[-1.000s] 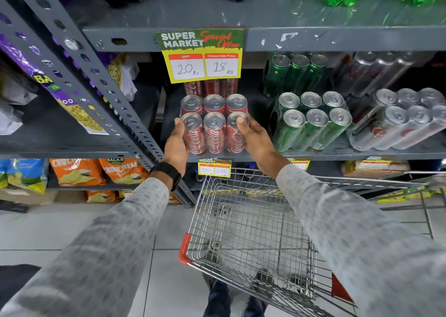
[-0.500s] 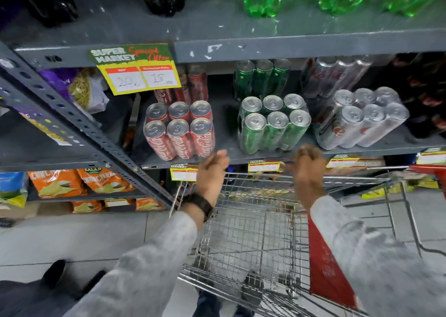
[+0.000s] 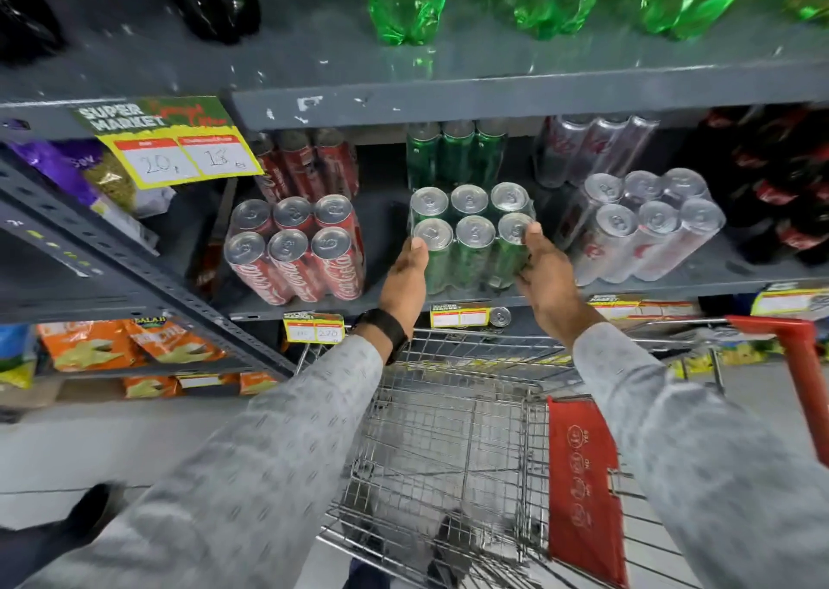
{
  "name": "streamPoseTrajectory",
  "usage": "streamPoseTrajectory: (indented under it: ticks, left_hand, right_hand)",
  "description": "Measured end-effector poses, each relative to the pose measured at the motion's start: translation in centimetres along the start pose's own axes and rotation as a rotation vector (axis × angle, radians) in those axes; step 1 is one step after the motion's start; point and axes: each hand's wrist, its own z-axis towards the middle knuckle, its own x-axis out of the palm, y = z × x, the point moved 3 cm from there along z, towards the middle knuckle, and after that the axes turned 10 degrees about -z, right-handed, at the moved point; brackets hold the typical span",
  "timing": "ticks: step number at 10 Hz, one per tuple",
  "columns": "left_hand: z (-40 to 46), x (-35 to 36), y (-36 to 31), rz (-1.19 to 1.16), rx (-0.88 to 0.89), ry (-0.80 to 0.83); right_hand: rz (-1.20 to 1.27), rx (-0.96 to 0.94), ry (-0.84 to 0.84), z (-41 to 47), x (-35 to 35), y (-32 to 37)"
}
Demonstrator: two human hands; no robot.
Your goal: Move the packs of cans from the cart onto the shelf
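Though dim, grey shelf [image 3: 516,303] w/ packs

A supermarket aisle is showing here: grey metal shelving [image 3: 516,99] is carrying shrink-wrapped packs of cans [image 3: 471,234] and green bottles [image 3: 406,0], a yellow "Super Market" price sign [image 3: 175,144] is hanging at left, snack bags [image 3: 130,341] are sitting low, and a wire shopping cart [image 3: 448,445] is standing near.
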Motion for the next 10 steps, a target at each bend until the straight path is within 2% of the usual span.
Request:
streamPoseTrajectory:
  ticks: [6, 8, 9, 10]
  left_hand:
    - [0.9, -0.5, 0.5, 0.007, -0.06, 0.006]
    - [0.1, -0.9, -0.1, 0.015, -0.06, -0.004]
    - [-2.6, -1.8, -1.5, 0.101, 0.038, -0.023]
    - [-7.4, -3.0, -4.9, 0.344, 0.243, 0.121]
  right_hand:
    - [-0.047, -0.016, -0.005, -0.9, 0.3, 0.3]
    - [-0.157, -0.041, -0.027, -2.5, -0.1, 0.6]
    - [-0.226, -0.109, -0.22, -4.7, -1.5, 1.4]
    - [-0.206, -0.284, -0.386, -8.7, -4.3, 2.7]
